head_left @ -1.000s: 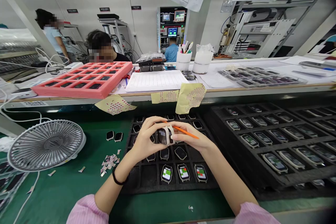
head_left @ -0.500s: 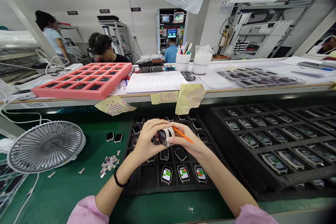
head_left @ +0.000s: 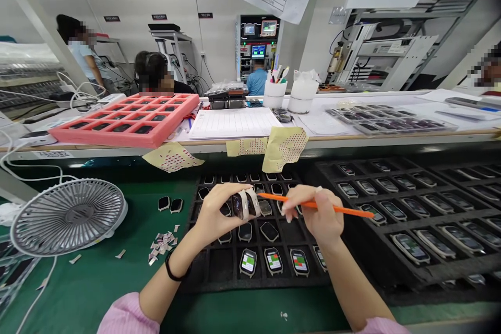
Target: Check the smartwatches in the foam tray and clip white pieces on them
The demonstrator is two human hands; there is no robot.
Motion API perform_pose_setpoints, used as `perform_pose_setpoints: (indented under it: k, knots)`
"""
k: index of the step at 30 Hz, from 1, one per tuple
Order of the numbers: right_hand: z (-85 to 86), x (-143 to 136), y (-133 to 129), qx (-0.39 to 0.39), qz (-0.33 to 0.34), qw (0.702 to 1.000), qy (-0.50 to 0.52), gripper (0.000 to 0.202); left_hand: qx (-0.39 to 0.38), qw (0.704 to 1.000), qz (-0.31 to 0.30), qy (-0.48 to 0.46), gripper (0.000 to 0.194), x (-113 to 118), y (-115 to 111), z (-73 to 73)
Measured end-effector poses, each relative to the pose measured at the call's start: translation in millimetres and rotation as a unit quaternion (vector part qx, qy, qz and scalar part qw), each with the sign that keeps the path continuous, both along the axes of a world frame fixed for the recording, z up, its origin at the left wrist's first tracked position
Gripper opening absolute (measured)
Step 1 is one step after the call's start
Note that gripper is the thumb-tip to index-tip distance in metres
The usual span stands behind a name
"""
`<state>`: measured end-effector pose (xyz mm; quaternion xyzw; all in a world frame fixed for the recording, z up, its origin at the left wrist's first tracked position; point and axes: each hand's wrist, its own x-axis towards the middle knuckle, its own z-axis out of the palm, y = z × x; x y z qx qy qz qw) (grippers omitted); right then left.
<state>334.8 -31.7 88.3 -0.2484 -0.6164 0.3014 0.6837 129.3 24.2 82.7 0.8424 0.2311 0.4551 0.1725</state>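
Note:
My left hand (head_left: 217,214) grips a small white-cased watch body (head_left: 243,204) above a black compartment tray (head_left: 211,271). My right hand (head_left: 319,214) holds a thin orange stick (head_left: 332,207) level, its tip close to the watch's right side. The tray under my hands carries dark watch bodies in its cells, and three watches with lit green and red screens (head_left: 274,260) sit in its near row. Both wrists end in pink sleeves.
A white desk fan (head_left: 68,216) lies at the left on the green mat (head_left: 97,282), with two loose watch bodies (head_left: 170,203) and paper scraps (head_left: 162,242). More black trays (head_left: 430,271) fill the right. A pink tray (head_left: 156,135), paper sheets and cups sit on the shelf. Other people work behind it.
My right hand has pulled away from the watch to the right, and the orange stick now shows at full length. My left hand keeps the watch, tilted slightly.

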Motion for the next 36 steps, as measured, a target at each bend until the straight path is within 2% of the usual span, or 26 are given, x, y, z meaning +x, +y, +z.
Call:
perform_pose_setpoints:
  k: [2, 5, 15, 20, 25, 36]
  knots:
    - [-1.9, -2.3, -6.3, 0.032, -0.044, 0.999, 0.001, 0.050, 0.001, 1.000, 0.003, -0.003, 0.039, 0.7, -1.3, -0.5]
    - [-3.8, -6.5, -9.4, 0.033, -0.080, 0.996, -0.013, 0.052, 0.008, 1.000, 0.004, -0.004, 0.040, 1.4, -3.1, -1.0]
    - [-3.2, -8.9, -9.1, 0.055, -0.075, 0.995, -0.018, 0.052, 0.031, 0.999, 0.015, 0.001, 0.040, 1.2, -4.6, -0.9]
    - [-3.7, -10.7, -11.2, 0.100, -0.059, 0.993, -0.032, 0.049, 0.057, 0.998, 0.011, -0.007, 0.037, 2.3, -5.7, 0.4]
    - [-6.7, -13.1, -11.7, 0.121, -0.079, 0.988, -0.052, 0.046, 0.070, 0.997, 0.018, -0.014, 0.036, 4.0, -5.7, -1.2]
    - [-8.1, -10.5, -9.2, 0.098, -0.102, 0.987, -0.076, 0.047, 0.049, 0.998, 0.046, 0.002, 0.040, 5.2, -3.7, -1.8]
